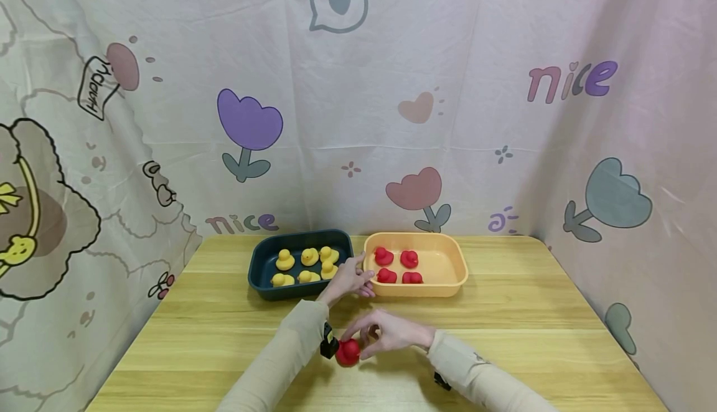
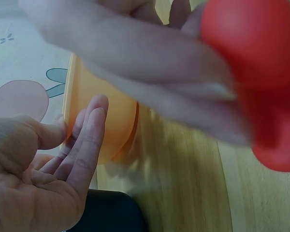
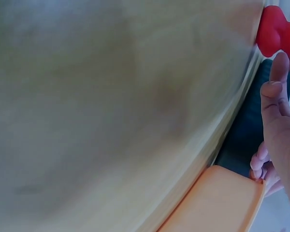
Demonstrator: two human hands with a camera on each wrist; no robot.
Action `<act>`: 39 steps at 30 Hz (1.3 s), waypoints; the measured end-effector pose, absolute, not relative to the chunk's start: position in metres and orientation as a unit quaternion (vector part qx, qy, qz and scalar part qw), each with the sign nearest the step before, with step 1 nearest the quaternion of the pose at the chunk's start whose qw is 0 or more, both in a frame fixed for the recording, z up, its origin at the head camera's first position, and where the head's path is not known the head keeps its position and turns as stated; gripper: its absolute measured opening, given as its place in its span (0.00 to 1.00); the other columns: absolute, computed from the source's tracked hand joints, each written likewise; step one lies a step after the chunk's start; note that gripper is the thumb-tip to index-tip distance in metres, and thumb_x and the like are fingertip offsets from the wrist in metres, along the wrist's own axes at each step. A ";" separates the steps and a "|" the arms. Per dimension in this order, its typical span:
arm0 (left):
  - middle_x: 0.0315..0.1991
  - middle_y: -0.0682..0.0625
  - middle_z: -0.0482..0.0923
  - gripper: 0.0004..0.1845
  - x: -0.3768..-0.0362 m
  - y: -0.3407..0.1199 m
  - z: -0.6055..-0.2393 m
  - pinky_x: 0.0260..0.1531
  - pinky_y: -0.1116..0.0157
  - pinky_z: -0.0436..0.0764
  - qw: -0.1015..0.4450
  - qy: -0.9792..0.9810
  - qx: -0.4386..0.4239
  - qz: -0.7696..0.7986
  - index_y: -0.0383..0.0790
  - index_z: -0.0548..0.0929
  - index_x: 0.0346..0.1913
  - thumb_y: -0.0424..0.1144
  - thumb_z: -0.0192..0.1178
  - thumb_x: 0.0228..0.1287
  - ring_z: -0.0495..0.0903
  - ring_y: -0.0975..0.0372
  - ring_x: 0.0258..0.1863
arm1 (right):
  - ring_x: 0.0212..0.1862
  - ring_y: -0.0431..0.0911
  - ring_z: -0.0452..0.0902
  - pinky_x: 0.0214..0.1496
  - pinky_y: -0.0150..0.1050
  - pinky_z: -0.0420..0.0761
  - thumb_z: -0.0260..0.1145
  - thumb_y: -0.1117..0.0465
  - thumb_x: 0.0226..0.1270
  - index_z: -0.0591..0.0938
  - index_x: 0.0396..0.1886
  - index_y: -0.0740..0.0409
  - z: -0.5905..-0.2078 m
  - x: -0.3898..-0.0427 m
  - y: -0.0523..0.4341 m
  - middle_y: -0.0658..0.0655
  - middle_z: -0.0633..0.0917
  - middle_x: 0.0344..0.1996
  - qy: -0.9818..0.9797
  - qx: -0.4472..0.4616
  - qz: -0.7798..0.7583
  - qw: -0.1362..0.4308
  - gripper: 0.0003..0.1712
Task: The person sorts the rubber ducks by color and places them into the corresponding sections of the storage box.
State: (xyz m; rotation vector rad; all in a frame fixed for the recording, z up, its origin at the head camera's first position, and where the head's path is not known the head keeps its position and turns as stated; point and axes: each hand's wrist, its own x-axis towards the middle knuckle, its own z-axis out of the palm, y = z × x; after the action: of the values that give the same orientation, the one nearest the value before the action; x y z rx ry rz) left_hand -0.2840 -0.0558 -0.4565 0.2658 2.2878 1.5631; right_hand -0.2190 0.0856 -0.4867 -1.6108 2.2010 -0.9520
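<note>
Bench: pale wooden bench [image 1: 504, 337].
Trays: dark blue plastic tray [image 1: 263, 278] of yellow ducks; orange plastic tray [image 1: 456, 272] of red ducks.
Left hand [image 1: 350, 278]: fingers straight, touching the orange tray's near corner; best kept steadying it.
Right hand [image 1: 386, 332]: grip pinches the red rubber duck [image 1: 348, 351] low over the bench's near edge; lifting clear of the rim looks wise.

Red duck [image 1: 348, 351], orange tray [image 1: 448, 287] w/ red ducks [image 1: 398, 266], dk-blue tray [image 1: 263, 284] w/ yellow.

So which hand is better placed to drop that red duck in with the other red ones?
Probably the right hand: it already pinches the red duck, while the left hand rests open against the orange tray.
</note>
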 end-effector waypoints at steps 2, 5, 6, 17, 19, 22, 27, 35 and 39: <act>0.29 0.38 0.80 0.36 -0.284 -0.056 -0.456 0.37 0.51 0.81 0.179 0.809 0.093 0.552 0.42 0.45 0.70 0.37 0.52 0.63 0.83 0.45 0.29 | 0.30 0.33 0.76 0.30 0.25 0.79 0.67 0.60 0.52 0.77 0.51 0.53 -0.487 -0.219 0.085 0.47 0.82 0.44 0.755 -0.556 -0.324 0.126 0.23; 0.29 0.38 0.80 0.36 -0.285 -0.056 -0.456 0.36 0.52 0.81 0.179 0.810 0.092 0.551 0.42 0.45 0.70 0.37 0.52 0.63 0.83 0.45 0.29 | 0.31 0.37 0.76 0.31 0.27 0.80 0.67 0.61 0.52 0.77 0.50 0.53 -0.487 -0.219 0.085 0.48 0.83 0.42 0.753 -0.555 -0.327 0.135 0.22; 0.29 0.39 0.80 0.36 -0.285 -0.056 -0.456 0.36 0.52 0.81 0.179 0.810 0.092 0.551 0.41 0.45 0.70 0.37 0.52 0.63 0.83 0.46 0.29 | 0.31 0.38 0.76 0.30 0.28 0.80 0.67 0.61 0.52 0.78 0.49 0.53 -0.487 -0.219 0.085 0.49 0.83 0.42 0.753 -0.557 -0.325 0.133 0.21; 0.31 0.34 0.80 0.35 -0.282 -0.057 -0.456 0.35 0.51 0.81 0.173 0.800 0.108 0.564 0.39 0.45 0.69 0.35 0.50 0.64 0.82 0.44 0.29 | 0.37 0.36 0.73 0.35 0.25 0.79 0.68 0.59 0.50 0.80 0.43 0.53 -0.486 -0.217 0.086 0.49 0.82 0.41 0.760 -0.561 -0.310 0.107 0.17; 0.31 0.34 0.80 0.35 -0.282 -0.057 -0.456 0.35 0.51 0.81 0.172 0.800 0.109 0.565 0.39 0.45 0.69 0.34 0.51 0.64 0.82 0.44 0.29 | 0.39 0.36 0.73 0.37 0.25 0.79 0.68 0.59 0.51 0.80 0.43 0.52 -0.486 -0.217 0.087 0.48 0.82 0.41 0.761 -0.560 -0.311 0.101 0.17; 0.31 0.35 0.80 0.35 -0.283 -0.057 -0.457 0.35 0.52 0.82 0.173 0.802 0.106 0.562 0.40 0.46 0.69 0.35 0.51 0.64 0.82 0.44 0.29 | 0.38 0.36 0.73 0.37 0.25 0.78 0.68 0.57 0.51 0.80 0.43 0.51 -0.486 -0.216 0.088 0.47 0.82 0.40 0.762 -0.553 -0.321 0.099 0.17; 0.30 0.36 0.80 0.36 -0.284 -0.056 -0.457 0.35 0.52 0.82 0.174 0.806 0.102 0.557 0.40 0.46 0.70 0.35 0.52 0.63 0.83 0.45 0.28 | 0.31 0.42 0.75 0.31 0.28 0.79 0.67 0.57 0.53 0.81 0.43 0.52 -0.486 -0.215 0.093 0.48 0.82 0.38 0.760 -0.536 -0.353 0.102 0.16; 0.29 0.38 0.80 0.36 -0.285 -0.056 -0.458 0.34 0.54 0.83 0.173 0.810 0.101 0.551 0.40 0.46 0.70 0.35 0.51 0.63 0.83 0.47 0.27 | 0.28 0.42 0.76 0.28 0.31 0.81 0.66 0.56 0.54 0.80 0.43 0.52 -0.486 -0.218 0.101 0.47 0.82 0.37 0.755 -0.530 -0.379 0.074 0.15; 0.29 0.38 0.80 0.36 -0.285 -0.056 -0.458 0.33 0.56 0.83 0.175 0.812 0.096 0.548 0.41 0.46 0.70 0.36 0.51 0.63 0.83 0.48 0.27 | 0.29 0.43 0.76 0.28 0.32 0.81 0.66 0.57 0.54 0.81 0.43 0.52 -0.486 -0.218 0.105 0.47 0.82 0.37 0.747 -0.526 -0.402 0.064 0.15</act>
State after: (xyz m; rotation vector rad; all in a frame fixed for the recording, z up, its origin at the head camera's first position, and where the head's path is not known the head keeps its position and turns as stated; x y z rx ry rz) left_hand -0.2852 -0.0558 -0.4583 0.2732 2.3015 1.5525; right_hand -0.2178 0.1052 -0.4860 -1.5881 2.2548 -1.2137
